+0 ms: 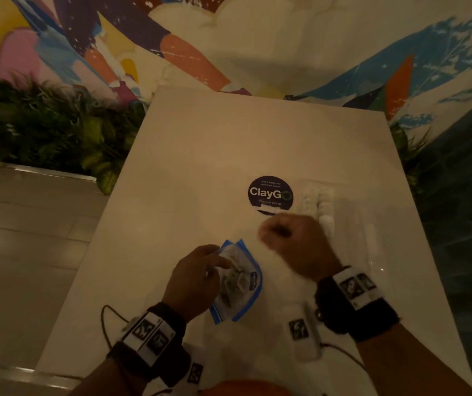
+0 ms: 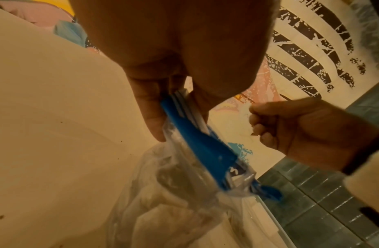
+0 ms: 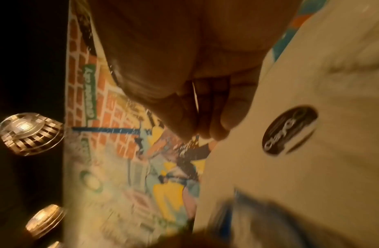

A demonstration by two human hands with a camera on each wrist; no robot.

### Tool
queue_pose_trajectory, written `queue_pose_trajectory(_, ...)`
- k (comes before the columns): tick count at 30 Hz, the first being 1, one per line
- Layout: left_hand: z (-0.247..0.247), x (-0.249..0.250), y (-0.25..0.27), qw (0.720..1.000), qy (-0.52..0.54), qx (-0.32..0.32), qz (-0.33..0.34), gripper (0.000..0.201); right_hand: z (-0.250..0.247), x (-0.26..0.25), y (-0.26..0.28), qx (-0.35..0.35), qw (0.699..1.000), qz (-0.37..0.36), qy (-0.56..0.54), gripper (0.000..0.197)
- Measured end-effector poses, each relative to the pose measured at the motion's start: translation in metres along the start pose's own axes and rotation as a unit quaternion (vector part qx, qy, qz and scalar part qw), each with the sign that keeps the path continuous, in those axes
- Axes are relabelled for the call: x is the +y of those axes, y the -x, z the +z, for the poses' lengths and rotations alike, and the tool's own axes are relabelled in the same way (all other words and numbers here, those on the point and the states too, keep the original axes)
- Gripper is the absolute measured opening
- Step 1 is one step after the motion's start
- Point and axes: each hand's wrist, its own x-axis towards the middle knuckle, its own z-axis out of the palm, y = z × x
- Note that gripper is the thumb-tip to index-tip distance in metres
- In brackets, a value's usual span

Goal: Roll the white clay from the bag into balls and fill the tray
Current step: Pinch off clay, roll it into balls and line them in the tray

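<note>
A clear zip bag (image 1: 240,281) with a blue top lies on the white table (image 1: 200,167) in front of me, with white clay inside. My left hand (image 1: 214,258) pinches the bag's blue zip edge (image 2: 184,120) between thumb and fingers. My right hand (image 1: 280,232) hovers just beyond the bag, curled into a fist. In the left wrist view its fingertips pinch a small bit of white clay (image 2: 245,111). Just past the right hand sits the tray (image 1: 332,192), with several white balls (image 1: 312,200) in it; the hand hides its near end.
A dark round "ClayGo" sticker (image 1: 270,194) is on the table left of the tray. A white device (image 1: 303,335) with a cable lies near the front edge. Green plants (image 1: 43,124) run along the table's left side, and a tiled floor (image 1: 457,224) lies to the right.
</note>
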Motion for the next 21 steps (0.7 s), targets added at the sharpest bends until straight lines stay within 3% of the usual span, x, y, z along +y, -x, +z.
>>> queue_pose_trajectory(3, -0.004, 0.005, -0.001, 1.0, -0.016, -0.012, -0.013, 0.024, 0.039, -0.006, 0.014, -0.177, 0.979, -0.035, 0.09, 0.016)
queue_pose_trajectory(6, -0.005, 0.002, 0.002, 0.996, -0.051, -0.068, -0.006, 0.034, 0.06, -0.002, 0.02, -0.266, 0.95, -0.03, 0.159, 0.022)
queue_pose_trajectory(11, -0.007, -0.006, 0.003, 0.993, -0.054, -0.104, -0.028, 0.032, 0.064, 0.002, 0.02, -0.293, 0.917, -0.008, 0.269, 0.027)
queue_pose_trajectory(16, -0.003, -0.007, 0.003, 0.999, -0.012, -0.041, 0.008, 0.019, 0.067, 0.004, 0.018, -0.253, 0.905, 0.003, 0.343, 0.034)
queue_pose_trajectory(18, -0.002, -0.008, 0.002, 0.999, -0.018, -0.04, 0.005, 0.023, 0.07, 0.002, 0.016, -0.246, 0.902, -0.01, 0.355, 0.034)
queue_pose_trajectory(21, 0.0, -0.01, 0.001, 0.998, -0.023, -0.056, -0.005, 0.047, 0.077, -0.001, 0.016, -0.246, 0.897, -0.028, 0.367, 0.036)
